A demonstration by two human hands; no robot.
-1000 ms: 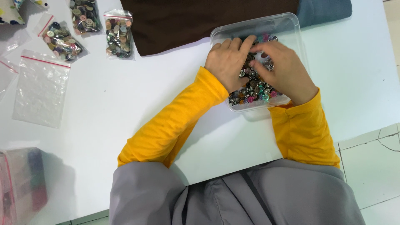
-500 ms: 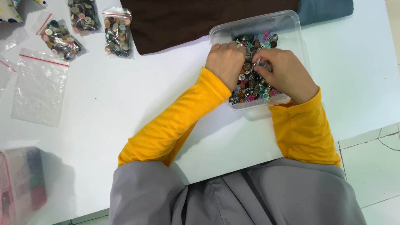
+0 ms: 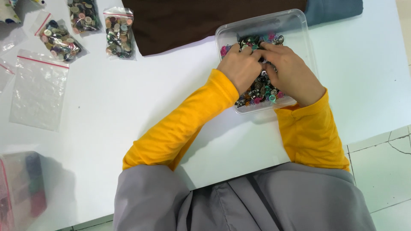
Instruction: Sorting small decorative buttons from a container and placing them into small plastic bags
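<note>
With both the left hand [image 3: 242, 68] and right hand [image 3: 291, 75] curled, fingertips meeting inside the clear tray [image 3: 306, 38] over the mixed buttons [image 3: 261, 90] beneath them, whether anything is pinched cannot be told, and sorting likely goes best picking one piece at a time.

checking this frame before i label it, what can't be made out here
Head view, the only one:
- Fingertips of the left hand and right hand: curled together over the clear plastic tray, so any grip on a piece is hidden.
- Buttons in the tray: partly covered by both hands, too small to tell apart.
- Box at lower left: blurred, cut by the edge.
- Patterned item at top left: cut off by the corner.
</note>
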